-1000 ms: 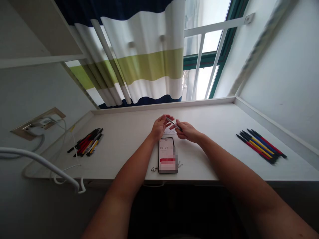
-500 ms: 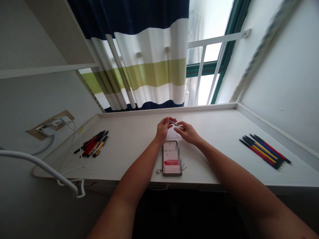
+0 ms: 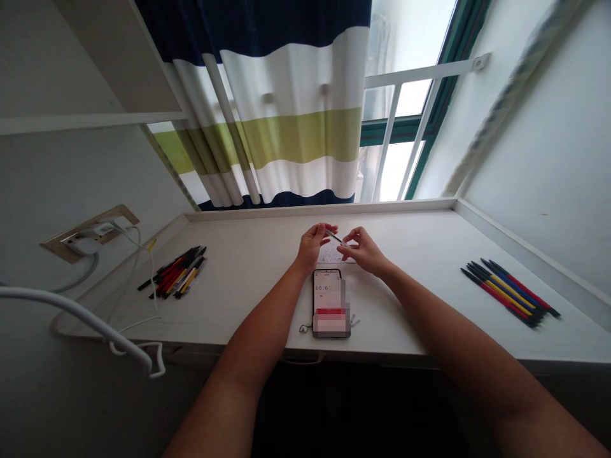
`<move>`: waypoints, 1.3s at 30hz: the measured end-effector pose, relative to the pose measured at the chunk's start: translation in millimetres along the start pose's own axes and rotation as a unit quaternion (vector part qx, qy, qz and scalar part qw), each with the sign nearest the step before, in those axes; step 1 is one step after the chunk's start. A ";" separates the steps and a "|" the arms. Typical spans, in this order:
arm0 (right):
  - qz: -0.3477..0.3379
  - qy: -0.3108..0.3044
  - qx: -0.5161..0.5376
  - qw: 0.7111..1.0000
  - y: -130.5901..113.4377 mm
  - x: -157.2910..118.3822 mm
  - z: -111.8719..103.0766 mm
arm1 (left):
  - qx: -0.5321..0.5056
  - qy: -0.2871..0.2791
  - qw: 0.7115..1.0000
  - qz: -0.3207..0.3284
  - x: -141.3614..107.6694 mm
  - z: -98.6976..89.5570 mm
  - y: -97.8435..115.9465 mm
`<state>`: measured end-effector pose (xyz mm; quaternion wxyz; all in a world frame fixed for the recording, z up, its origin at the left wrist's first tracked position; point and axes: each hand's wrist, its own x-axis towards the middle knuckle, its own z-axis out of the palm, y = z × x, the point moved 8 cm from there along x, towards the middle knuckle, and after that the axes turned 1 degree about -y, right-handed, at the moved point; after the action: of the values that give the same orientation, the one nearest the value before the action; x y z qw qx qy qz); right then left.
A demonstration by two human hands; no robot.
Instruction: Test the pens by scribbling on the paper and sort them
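Note:
Above the middle of the desk, my left hand (image 3: 310,247) is closed on the upper end of a slim, pale pen (image 3: 333,236). The fingers of my right hand (image 3: 366,253) are curled and pinch around the pen's lower end, which they partly hide. Under both hands lies a small patterned sheet of paper (image 3: 328,254), partly covered by them. Just in front of it, a phone (image 3: 328,296) rests flat with a timer on its lit screen, part of it pixelated.
A loose pile of pens (image 3: 176,273) lies on the left of the white desk (image 3: 252,254). Several pens (image 3: 508,289) sit side by side on the right. Cables hang from a wall socket (image 3: 90,232) at left; a thick white tube (image 3: 76,312) crosses the near left.
My right hand has shifted slightly to the right along the pen, and its fingers have opened a little. My left hand keeps its hold. The camera view has moved slightly.

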<state>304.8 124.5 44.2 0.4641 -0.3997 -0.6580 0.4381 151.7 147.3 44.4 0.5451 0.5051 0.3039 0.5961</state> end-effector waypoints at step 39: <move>-0.041 -0.041 -0.461 0.885 7.1 11.3 -1.7 | 0.457 -0.036 0.889 0.020 12.8 -54.0 -2.7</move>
<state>304.4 137.5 40.7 0.2175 -0.5225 -0.8203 0.0821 103.7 170.2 28.8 0.2526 0.7254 0.5125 0.3839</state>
